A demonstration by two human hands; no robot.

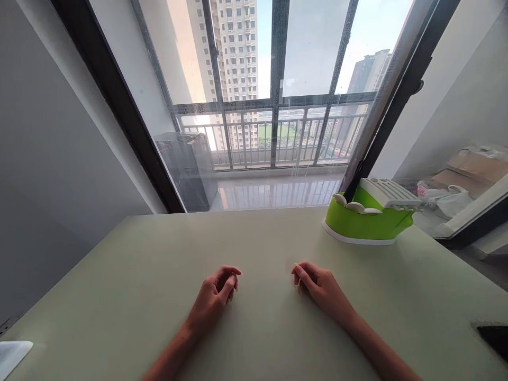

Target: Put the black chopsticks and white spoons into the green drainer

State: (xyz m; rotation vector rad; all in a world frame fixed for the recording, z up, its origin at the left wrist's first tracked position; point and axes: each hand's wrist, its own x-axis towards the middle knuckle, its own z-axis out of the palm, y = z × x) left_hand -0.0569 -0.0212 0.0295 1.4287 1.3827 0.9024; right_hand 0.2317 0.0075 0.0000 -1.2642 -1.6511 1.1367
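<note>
Two bare hands, left hand and right hand, resting well apart with fingers loosely curled, on one pale table, one green-and-white holder at the far right, beyond the right hand

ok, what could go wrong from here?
The green holder stands near the table's far right edge, so a bump from the right hand could push it off. The white objects poking up over its rim might spill if it tips. The white item at the left, cut off by the view, might get knocked by the left arm if it swings out.
</note>
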